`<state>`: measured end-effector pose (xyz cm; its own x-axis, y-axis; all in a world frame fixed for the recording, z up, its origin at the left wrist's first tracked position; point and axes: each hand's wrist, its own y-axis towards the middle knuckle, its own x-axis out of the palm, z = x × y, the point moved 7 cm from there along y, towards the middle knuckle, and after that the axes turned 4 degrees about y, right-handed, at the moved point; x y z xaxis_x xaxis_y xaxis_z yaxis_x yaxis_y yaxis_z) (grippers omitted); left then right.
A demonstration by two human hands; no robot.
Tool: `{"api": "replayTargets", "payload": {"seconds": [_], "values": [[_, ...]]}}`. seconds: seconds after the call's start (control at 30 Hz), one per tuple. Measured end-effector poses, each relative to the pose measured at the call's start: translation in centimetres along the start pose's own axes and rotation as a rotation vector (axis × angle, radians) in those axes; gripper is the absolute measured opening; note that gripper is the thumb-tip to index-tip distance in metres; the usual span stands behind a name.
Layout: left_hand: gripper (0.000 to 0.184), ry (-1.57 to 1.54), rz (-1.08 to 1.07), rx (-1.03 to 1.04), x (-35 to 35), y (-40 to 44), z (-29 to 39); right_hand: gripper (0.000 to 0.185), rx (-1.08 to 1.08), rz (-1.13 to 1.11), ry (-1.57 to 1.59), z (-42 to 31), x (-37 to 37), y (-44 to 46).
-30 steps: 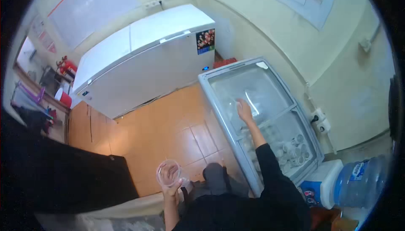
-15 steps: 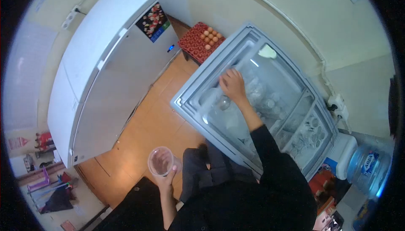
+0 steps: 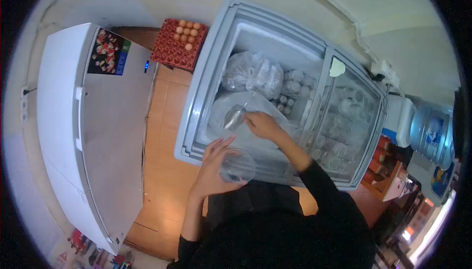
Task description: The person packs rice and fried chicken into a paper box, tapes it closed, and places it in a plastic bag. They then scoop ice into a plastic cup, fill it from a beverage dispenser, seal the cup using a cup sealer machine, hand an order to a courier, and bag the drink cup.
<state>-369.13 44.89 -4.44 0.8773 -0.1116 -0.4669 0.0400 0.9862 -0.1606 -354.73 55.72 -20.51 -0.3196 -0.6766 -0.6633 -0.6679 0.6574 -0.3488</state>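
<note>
My left hand is wrapped around a clear plastic cup at the front edge of the chest freezer. In my right hand is a metal scoop, its bowl tilted toward the cup but apart from it. Beneath the scoop, inside the open left half of the freezer, lies a large whitish plastic bag; what it contains is hard to make out. Behind it sits a knotted clear bag of pale contents. Several small capped containers stand to the right.
The glass lid covers the freezer's right half. A white upright fridge stands to the left across the tiled floor. Eggs sit on a red egg tray beside the freezer. A blue water bottle is at the right.
The glass lid has slid right, uncovering the freezer's left half. My right hand has left the lid and taken hold of the scoop. My left hand has brought the cup up to the freezer.
</note>
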Motion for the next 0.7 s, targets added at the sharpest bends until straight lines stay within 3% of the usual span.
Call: {"api": "replayTargets", "payload": {"seconds": [0.07, 0.1, 0.17, 0.23, 0.27, 0.3, 0.33, 0.43, 0.5, 0.53, 0.6, 0.7], "values": [[0.064, 0.198, -0.278, 0.022, 2.3, 2.1, -0.1, 0.034, -0.012, -0.061, -0.322, 3.6, 5.1, 4.9], [0.064, 0.185, -0.293, 0.013, 3.0, 2.8, -1.0, 0.038, 0.031, -0.1, -0.562, 5.2, 6.6, 6.3], [0.07, 0.442, -0.655, -0.131, 5.7, 2.9, -4.8, 0.039, -0.073, 0.006, -0.607, 7.0, 7.5, 6.3], [0.073, 0.385, -0.751, -0.205, 5.2, 3.3, -5.4, 0.041, -0.183, 0.116, -0.66, 5.5, 6.2, 5.8], [0.077, 0.337, -0.84, -0.279, 5.3, 2.9, -5.8, 0.044, 0.032, -0.166, -0.59, 6.6, 6.8, 4.9], [0.077, 0.324, -0.851, -0.276, 5.2, 2.5, -5.9, 0.047, 0.248, -0.445, -0.505, 6.7, 6.8, 3.2], [0.079, 0.38, -0.844, -0.245, 4.8, 2.0, -6.1, 0.047, 0.256, -0.451, -0.507, 5.4, 5.8, 2.6], [0.082, 0.359, -0.77, -0.2, 4.2, 0.8, -6.2, 0.054, 0.267, -0.321, -0.437, 1.8, 2.7, 1.7], [0.083, 0.285, -0.719, -0.184, 3.7, 0.9, -6.1, 0.064, 0.123, 0.021, -0.436, -1.3, 0.5, 1.3], [0.082, 0.25, -0.71, -0.195, 3.3, 1.2, -5.6, 0.064, 0.13, 0.017, -0.437, -0.1, 1.6, 0.1], [0.082, 0.213, -0.693, -0.2, 2.4, 1.5, -5.0, 0.066, 0.175, -0.324, -0.445, 3.1, 5.0, -1.8], [0.081, 0.179, -0.714, -0.268, 1.7, 1.4, -5.5, 0.066, 0.121, -0.217, -0.519, 2.2, 4.7, -1.8]]}}
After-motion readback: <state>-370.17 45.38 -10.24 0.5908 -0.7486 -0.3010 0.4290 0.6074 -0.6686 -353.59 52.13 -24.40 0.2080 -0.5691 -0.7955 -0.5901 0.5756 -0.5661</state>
